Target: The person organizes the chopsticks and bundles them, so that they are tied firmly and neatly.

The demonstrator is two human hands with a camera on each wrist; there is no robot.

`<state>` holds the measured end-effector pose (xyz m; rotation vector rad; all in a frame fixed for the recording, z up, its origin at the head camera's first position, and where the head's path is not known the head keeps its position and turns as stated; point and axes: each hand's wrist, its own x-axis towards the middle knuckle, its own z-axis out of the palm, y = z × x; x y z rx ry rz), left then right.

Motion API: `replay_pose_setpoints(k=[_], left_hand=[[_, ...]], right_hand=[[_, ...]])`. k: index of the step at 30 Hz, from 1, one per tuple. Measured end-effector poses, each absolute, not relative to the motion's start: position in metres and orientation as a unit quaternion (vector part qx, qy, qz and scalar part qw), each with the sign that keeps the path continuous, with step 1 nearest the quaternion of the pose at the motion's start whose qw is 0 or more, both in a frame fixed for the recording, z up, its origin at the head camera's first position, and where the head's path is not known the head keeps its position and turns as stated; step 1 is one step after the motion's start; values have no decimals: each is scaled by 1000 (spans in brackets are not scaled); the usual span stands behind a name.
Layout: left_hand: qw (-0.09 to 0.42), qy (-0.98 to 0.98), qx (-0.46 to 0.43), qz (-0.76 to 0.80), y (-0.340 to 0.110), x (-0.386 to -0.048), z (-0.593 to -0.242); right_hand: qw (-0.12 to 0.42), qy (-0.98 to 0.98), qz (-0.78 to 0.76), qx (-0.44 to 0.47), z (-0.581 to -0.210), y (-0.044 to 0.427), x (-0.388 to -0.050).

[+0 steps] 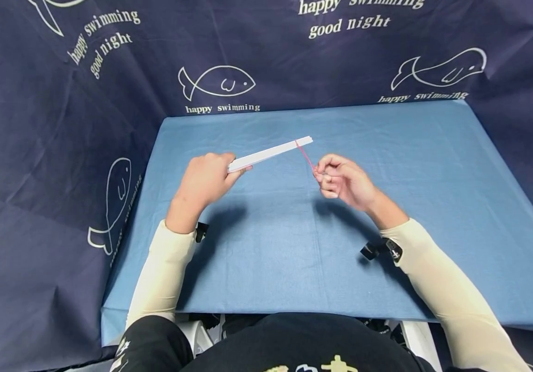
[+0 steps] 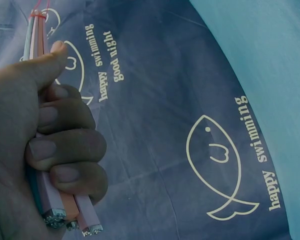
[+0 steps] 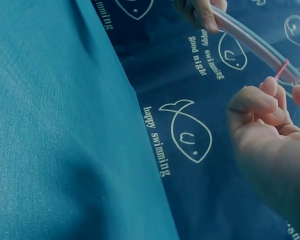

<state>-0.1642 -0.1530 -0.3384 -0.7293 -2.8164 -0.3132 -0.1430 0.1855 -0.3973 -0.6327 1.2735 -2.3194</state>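
Note:
My left hand (image 1: 207,178) grips one end of a bundle of long thin pastel sticks (image 1: 268,154), held above the blue table and slanting up to the right. In the left wrist view the fingers curl round the bundle (image 2: 50,192), whose near ends look silvery and crinkled. A thin pink band (image 1: 304,153) loops round the far end of the sticks. My right hand (image 1: 346,182) pinches that band between thumb and fingers and pulls it taut, apart from the sticks. In the right wrist view the band (image 3: 281,69) stretches from the bundle to the fingertips.
Under both hands lies a blue cloth-covered table (image 1: 276,243). A dark blue curtain (image 1: 285,57) printed with white fish and lettering rises behind it and at the sides. Small black devices (image 1: 370,251) sit at both wrists.

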Motion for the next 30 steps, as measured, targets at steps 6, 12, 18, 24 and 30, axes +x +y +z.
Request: replay_pose_setpoints(k=[6,12,18,24,30], left_hand=[[120,-960,-226,-110,-154,-164,-338],[117,-961,-223,-110,-154,-164,-338],[107,-961,-229,-117,-154,-161,-340],[99,-961,-232,-115,-152,-161,-342],[74,-961,-244,-104,-150,-160,-346]], right_hand=[[158,573,-786,-169,-396,178,-137],[115,678,-713,-137,-396,175,-133],[78,762,-629,-132,-398,173,-133],[72,782,-605,-131,-397,172,-133],[44,817,-561,-126,-392,174,-132]])
